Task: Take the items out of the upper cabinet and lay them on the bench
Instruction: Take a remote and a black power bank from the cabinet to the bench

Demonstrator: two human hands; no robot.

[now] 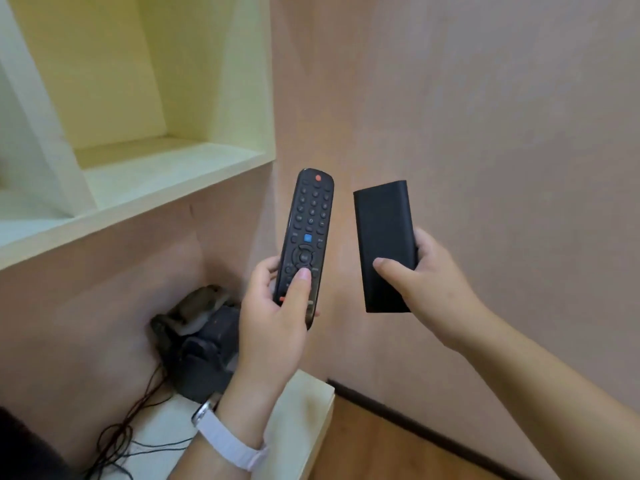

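Note:
My left hand [270, 306] grips a black remote control [308, 223] by its lower end, thumb on the buttons, the red power button pointing up. My right hand [426, 271] holds a plain black rectangular power bank [382, 230] upright by its lower half. Both items hang in the air in front of the pinkish wall, side by side and apart. The pale yellow upper cabinet [166, 174] is at upper left; its visible compartment holds nothing. The white bench [304, 410] lies below my left wrist.
A dark, dusty device [204, 341] with black cables [131, 427] trailing from it sits on the bench against the wall. Wooden floor [398, 445] and a dark skirting board run at lower right. A white watch [225, 438] is on my left wrist.

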